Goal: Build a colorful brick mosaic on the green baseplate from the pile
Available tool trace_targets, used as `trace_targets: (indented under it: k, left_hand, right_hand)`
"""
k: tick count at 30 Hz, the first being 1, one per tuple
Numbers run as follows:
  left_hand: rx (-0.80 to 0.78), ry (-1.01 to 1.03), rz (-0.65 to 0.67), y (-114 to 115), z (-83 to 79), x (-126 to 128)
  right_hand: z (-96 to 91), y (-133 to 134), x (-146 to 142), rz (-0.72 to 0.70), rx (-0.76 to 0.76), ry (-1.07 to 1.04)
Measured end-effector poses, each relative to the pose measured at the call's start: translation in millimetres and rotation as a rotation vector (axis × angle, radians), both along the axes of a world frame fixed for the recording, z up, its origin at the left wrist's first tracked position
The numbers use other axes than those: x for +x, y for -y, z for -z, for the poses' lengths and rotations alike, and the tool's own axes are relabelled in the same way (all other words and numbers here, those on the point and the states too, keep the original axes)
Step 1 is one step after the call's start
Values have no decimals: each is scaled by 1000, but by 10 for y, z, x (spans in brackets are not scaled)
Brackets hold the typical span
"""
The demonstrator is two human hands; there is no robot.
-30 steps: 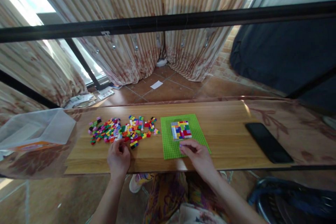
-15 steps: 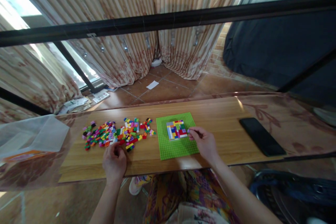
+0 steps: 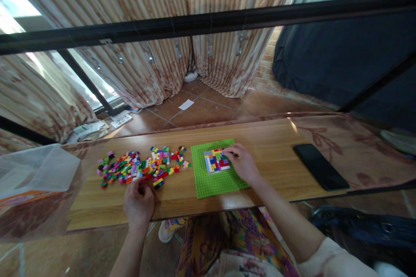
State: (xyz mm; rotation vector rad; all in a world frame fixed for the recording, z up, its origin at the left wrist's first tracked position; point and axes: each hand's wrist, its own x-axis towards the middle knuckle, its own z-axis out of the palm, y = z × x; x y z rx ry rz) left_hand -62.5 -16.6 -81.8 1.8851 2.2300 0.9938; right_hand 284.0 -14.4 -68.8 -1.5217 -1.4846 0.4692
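A green baseplate (image 3: 203, 186) lies on the wooden board, with a flat patch of multicoloured toy bricks (image 3: 212, 162) built on it. My right hand (image 3: 242, 162) reaches over the patch's upper right part, thumb and fingers pinched on a small purple brick (image 3: 223, 153), mostly covered by the fingertips. My left hand (image 3: 139, 201) rests on the board with curled fingers at the near edge of a spread of loose bricks (image 3: 125, 166). What lies inside its fingers, if anything, is hidden.
A black phone (image 3: 320, 166) lies on the right end of the wooden board (image 3: 266, 134). At the left stands a translucent plastic box (image 3: 39, 169). A black metal bar (image 3: 195, 24) crosses beyond, in front of curtains. Papers (image 3: 89, 132) lie on the floor.
My right hand has moved up and slightly left, from the patch's right side to its upper right corner. My left hand stays by the loose bricks. The view has shifted slightly.
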Motion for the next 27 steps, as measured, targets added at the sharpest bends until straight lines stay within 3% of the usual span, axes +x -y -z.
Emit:
trace_targets:
  k: [8,14,19,27]
  left_hand:
    - [13,-9,3,-17,35,-23]
    - [14,-12,-3,-10,35,-18]
    - [12,-14,5,-6,22,-13]
    - [19,0,9,0,13,5]
  right_hand:
    - [54,-55,-11,-19,-2,-49]
    - [145,-111,-32,49,-15,-228]
    - [210,-164,-65,127,-99,-396]
    - [232,-216,-99,102,-192,-467]
